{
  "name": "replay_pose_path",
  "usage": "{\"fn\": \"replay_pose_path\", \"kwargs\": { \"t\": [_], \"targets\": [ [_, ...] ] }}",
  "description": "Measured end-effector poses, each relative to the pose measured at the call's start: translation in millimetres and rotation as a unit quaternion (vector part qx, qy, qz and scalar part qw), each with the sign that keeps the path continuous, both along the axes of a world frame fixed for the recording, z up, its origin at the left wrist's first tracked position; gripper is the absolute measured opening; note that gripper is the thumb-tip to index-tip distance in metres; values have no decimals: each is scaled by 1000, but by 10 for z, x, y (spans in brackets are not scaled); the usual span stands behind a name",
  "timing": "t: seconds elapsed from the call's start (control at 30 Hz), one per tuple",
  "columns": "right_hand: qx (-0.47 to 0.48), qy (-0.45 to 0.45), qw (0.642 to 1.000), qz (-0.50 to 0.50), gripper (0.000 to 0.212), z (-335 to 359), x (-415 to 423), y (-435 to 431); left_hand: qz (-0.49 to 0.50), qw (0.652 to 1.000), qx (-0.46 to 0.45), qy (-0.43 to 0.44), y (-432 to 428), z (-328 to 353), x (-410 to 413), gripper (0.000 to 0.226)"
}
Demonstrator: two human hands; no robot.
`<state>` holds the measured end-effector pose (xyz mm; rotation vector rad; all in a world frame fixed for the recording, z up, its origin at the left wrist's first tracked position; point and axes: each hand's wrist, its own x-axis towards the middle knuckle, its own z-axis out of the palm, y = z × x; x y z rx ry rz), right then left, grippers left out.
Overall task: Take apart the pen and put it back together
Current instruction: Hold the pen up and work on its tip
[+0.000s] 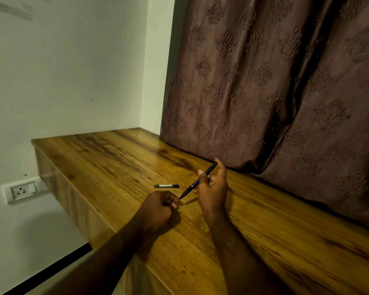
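**Pen held in both hands over desk**

Cap (166, 186) lies loose on the desk (115, 158). Left hand (158, 206) is curled, fingertips pinching the tip of the pen (191, 186). Right hand (213, 188) grips the barrel, thumb and fingers wrapped round it. Curtain (285, 92) is behind.

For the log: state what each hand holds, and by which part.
The right hand grips the black pen at mid-barrel; the left hand pinches its writing tip.
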<state>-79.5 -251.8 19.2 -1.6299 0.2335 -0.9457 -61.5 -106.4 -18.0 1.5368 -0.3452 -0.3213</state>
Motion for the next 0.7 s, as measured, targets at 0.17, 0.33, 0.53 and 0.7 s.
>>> {"fn": "replay_pose_path", "kwargs": {
  "t": [0.17, 0.33, 0.53, 0.7],
  "targets": [
    [14, -2, 1000, -4, 55, 29, -5, -14, -4, 1000, -3, 12, 5, -1, 13, 25],
    [9, 4, 1000, -4, 58, 9, -21, 5, 0, 1000, -15, 25, 2, -2, 4, 21],
    [40, -18, 999, -10, 58, -8, -28, -51, 7, 999, -15, 36, 10, -29, 37, 22],
    [36, -36, 998, -36, 57, -5, -43, -88, 43, 995, 66, -60, 11, 22, 33, 26]
  ]
}}
